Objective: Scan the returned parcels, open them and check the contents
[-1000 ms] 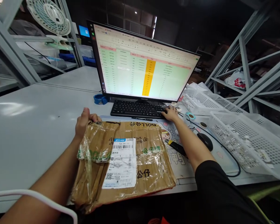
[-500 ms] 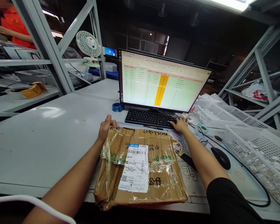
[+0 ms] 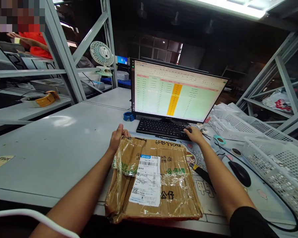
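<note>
A brown cardboard box [image 3: 175, 185], wrapped in clear tape, lies at the table's front edge. It has a white shipping label [image 3: 146, 181] on top. My left hand [image 3: 118, 138] grips the box's far left corner, thumb up, its curled fingers partly hidden behind the box. My right hand [image 3: 194, 135] rests on the right end of the black keyboard [image 3: 161, 128], fingers stretched over the keys. Behind the keyboard stands a monitor [image 3: 156, 102] showing a spreadsheet. A yellow and black box cutter [image 3: 201, 172] lies between the box and my right forearm, which partly covers it.
A black mouse [image 3: 239, 173] and its cable lie on the right, beside white plastic baskets [image 3: 270, 155]. Blue tape [image 3: 129, 116] sits left of the keyboard. A small fan [image 3: 101, 54] stands near the metal frame. A person in orange [image 3: 38, 46] is at the far left.
The view has shifted slightly left and upward, so things sit a little farther right and lower. My right hand's fingers have shifted slightly on the keys. My left hand stays at the box.
</note>
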### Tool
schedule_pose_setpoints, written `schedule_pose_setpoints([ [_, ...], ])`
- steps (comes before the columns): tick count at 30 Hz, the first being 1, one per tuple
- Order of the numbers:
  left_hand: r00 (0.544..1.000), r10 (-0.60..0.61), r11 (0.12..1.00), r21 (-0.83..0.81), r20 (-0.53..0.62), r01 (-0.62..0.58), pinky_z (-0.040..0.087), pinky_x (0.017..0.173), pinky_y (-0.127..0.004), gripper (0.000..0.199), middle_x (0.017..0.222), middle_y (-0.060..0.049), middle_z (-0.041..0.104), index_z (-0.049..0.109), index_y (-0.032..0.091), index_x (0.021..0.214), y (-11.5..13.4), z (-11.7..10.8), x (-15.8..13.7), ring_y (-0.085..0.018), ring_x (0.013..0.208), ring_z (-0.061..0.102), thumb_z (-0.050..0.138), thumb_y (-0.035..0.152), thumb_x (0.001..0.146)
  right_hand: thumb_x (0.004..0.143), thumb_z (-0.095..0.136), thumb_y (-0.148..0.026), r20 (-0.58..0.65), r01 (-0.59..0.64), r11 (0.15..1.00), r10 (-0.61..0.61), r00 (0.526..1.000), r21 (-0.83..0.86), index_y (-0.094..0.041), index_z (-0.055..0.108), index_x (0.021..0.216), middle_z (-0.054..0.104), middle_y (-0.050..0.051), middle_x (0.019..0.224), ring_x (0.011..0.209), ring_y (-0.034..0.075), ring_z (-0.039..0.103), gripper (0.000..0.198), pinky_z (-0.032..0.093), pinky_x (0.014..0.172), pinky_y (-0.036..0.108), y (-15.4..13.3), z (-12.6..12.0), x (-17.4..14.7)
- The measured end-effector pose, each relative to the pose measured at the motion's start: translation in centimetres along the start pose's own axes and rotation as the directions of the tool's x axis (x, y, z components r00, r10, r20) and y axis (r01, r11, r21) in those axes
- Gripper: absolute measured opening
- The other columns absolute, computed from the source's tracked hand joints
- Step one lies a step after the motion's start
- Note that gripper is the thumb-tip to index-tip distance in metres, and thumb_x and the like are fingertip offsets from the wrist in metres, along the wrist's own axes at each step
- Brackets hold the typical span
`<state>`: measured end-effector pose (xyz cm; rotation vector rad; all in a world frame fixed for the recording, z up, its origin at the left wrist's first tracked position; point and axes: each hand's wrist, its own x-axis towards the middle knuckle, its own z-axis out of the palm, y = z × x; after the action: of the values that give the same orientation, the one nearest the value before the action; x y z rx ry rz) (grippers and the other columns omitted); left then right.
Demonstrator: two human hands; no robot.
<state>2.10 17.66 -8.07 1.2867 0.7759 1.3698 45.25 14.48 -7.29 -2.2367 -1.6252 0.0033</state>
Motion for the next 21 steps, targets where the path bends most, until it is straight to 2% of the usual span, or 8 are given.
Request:
schedule_pose_setpoints([
  [3, 1.000, -0.007, 1.000, -0.009, 0.006, 0.007, 0.043, 0.051, -0.032, 0.075, 0.053, -0.007, 0.058, 0.051, 0.021, 0.046, -0.2, 0.0, 0.1, -0.017, 0.050, 0.052, 0.061, 0.089, 0.077, 0.102, 0.053, -0.046, 0.028, 0.094, 0.991, -0.097, 0.995, 0.098, -0.019, 0.071, 0.129, 0.075, 0.012, 0.129, 0.119, 0.024, 0.069, 0.042, 0.051, 0.107, 0.037, -0.4, -1.2, -1.1],
  [5, 1.000, -0.004, 1.000, -0.022, -0.007, 0.003, 0.043, 0.052, -0.031, 0.076, 0.052, -0.007, 0.057, 0.050, 0.021, 0.046, -0.4, 0.0, 0.2, -0.017, 0.051, 0.053, 0.060, 0.090, 0.078, 0.102, 0.052, -0.044, 0.031, 0.117, 0.983, -0.122, 0.992, 0.139, -0.016, 0.069, 0.131, 0.075, 0.013, 0.130, 0.116, 0.023, 0.070, 0.044, 0.052, 0.106, 0.037, -0.3, -1.7, -1.8],
  [11, 0.999, 0.030, 0.998, -0.056, 0.016, -0.029, 0.041, 0.048, -0.029, 0.078, 0.051, -0.006, 0.057, 0.049, 0.021, 0.047, -1.6, -0.2, 0.8, -0.014, 0.046, 0.052, 0.053, 0.087, 0.087, 0.094, 0.065, -0.042, -0.056, 0.059, 0.972, -0.048, 0.997, 0.227, -0.014, 0.074, 0.118, 0.078, 0.016, 0.119, 0.109, 0.029, 0.072, 0.038, 0.054, 0.101, 0.046, 1.0, -2.0, -2.2],
  [21, 0.999, 0.014, 0.998, -0.066, 0.038, -0.011, 0.045, 0.050, -0.028, 0.072, 0.054, -0.006, 0.057, 0.048, 0.021, 0.052, -2.0, -0.7, 0.9, -0.014, 0.050, 0.055, 0.049, 0.078, 0.096, 0.097, 0.065, -0.042, 0.019, 0.003, 0.968, -0.008, 1.000, 0.252, -0.022, 0.072, 0.111, 0.076, 0.015, 0.120, 0.108, 0.029, 0.071, 0.026, 0.051, 0.104, 0.049, 1.8, -2.9, -2.7],
])
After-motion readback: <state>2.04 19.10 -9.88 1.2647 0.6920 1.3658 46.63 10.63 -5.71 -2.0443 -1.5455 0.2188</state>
